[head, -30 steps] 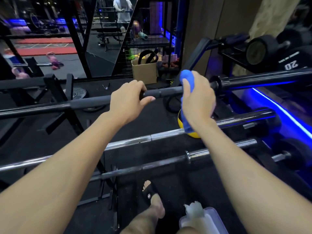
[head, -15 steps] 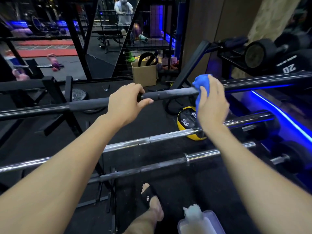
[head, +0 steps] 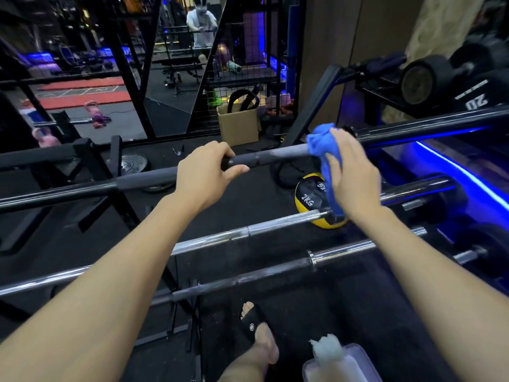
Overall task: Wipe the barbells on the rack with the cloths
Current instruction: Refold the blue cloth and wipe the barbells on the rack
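Three barbells lie across the rack in front of me. The top barbell [head: 270, 157] is dark with a grey grip and runs from lower left to upper right. My left hand [head: 203, 175] grips it near the middle, fingers curled over the top. My right hand [head: 352, 172] holds a blue cloth [head: 321, 143] wrapped on the same bar further right; a tail of the cloth hangs down under my palm. Below are a chrome barbell [head: 248, 232] and a lower barbell [head: 311, 259] with a collar.
A yellow and black 2 kg medicine ball [head: 305, 199] sits on the floor behind the bars. A clear plastic tub with a white cloth [head: 327, 351] stands by my sandalled foot [head: 256, 326]. Black dumbbells [head: 424, 78] fill the rack at upper right. A cardboard box [head: 238, 125] stands behind.
My right hand has slid the blue cloth rightward along the top barbell. My left hand has kept its grip in the same place.
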